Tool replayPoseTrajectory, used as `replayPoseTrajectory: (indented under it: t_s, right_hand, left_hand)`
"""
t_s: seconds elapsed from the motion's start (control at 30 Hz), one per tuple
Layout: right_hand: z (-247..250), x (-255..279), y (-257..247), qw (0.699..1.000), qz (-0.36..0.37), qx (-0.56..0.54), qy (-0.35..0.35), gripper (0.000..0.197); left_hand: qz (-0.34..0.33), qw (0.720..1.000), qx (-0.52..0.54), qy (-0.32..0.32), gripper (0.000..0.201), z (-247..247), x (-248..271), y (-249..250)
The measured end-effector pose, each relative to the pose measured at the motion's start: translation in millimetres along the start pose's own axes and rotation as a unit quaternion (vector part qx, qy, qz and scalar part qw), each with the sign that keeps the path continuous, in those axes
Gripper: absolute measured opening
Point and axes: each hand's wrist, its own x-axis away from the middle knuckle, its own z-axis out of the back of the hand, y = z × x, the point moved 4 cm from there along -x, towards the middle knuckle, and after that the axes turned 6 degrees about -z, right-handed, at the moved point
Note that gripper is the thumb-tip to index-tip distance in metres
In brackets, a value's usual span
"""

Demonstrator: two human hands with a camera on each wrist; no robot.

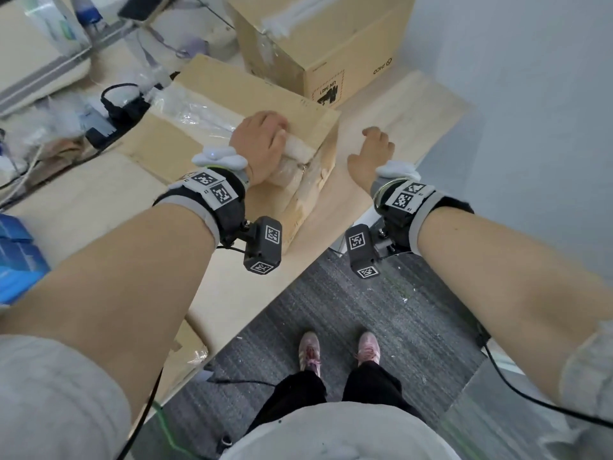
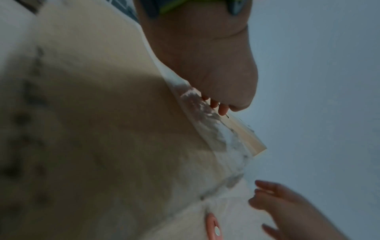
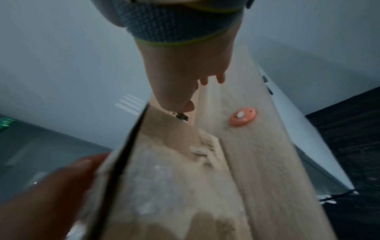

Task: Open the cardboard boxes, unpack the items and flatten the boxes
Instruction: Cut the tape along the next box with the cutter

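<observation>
- Centrally, the box point(image 1: 258, 104) lies on the table point(image 1: 391, 104), near its right edge, with crumpled tape point(image 1: 298, 146) along the top seam.
- My left hand point(image 1: 262, 144) rests flat on the box top at its near right corner, fingers straight and spread over the tape, gripping nothing.
- My right hand point(image 1: 373, 154) hovers just right of the box, fingers relaxed and empty.
- A bigger box point(image 1: 331, 44) stands beyond.
- Risk: tugging the tape with only a flat palm for hold could slide the box off the table edge.
- Only the right wrist view shows an orange disc point(image 3: 242, 116) on the table; the right hand hides it in the head view.
</observation>
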Motion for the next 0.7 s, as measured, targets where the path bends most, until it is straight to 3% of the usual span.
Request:
replayPoseTrajectory:
  t_s: [0.17, 0.3, 0.43, 0.57, 0.7]
  right_hand:
    - [23, 41, -64, 0.982, 0.172, -0.054, 0.051, 0.045]
    - [-1, 79, -108, 0.956, 0.286, 0.005, -0.058, 0.037]
    - [-28, 88, -119, 0.949, 0.24, 0.201, -0.04, 0.04]
    - [-32, 88, -125, 0.948, 0.229, 0.19, -0.114, 0.046]
    - [-29, 90, -134, 0.96, 0.193, 0.169, -0.109, 0.043]
  left_hand:
    - [0.037, 0.994, -0.105, -0.007, 0.034, 25, 7, -17]
    - [0.041, 0.988, -0.13, -0.078, 0.037, 45, 15, -19]
    - [0.067, 0.99, -0.083, -0.095, 0.044, 48, 28, -21]
    - [0.101, 0.985, -0.067, -0.126, 0.052, 50, 45, -33]
    - [0.106, 0.985, -0.067, -0.117, 0.052, 59, 53, -37]
